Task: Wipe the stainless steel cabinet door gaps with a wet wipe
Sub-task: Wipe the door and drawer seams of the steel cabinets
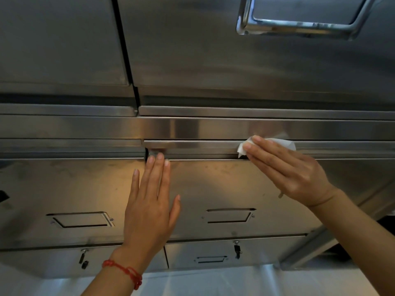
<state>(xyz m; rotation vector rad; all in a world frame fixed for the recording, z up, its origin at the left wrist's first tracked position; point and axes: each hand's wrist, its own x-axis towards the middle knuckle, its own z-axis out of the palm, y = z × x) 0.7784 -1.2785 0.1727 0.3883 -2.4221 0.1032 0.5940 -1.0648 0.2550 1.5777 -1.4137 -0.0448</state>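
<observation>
At lower centre, the left hand (pixel 149 201) (a red braided string bracelet (pixel 126 272) circles its wrist) lies flat, fingers straight, on the brushed stainless steel cabinet door (pixel 213 189). Right of centre, the right hand (pixel 286 169) presses a crumpled white wet wipe (pixel 245 146) with straight fingers into the horizontal gap along that door's top edge. A polished chrome loop handle (pixel 299 24) sits upper right

Crumpled white wet wipe (pixel 277 144), pressed against horizontal stainless door gap (pixel 203 159)
</observation>
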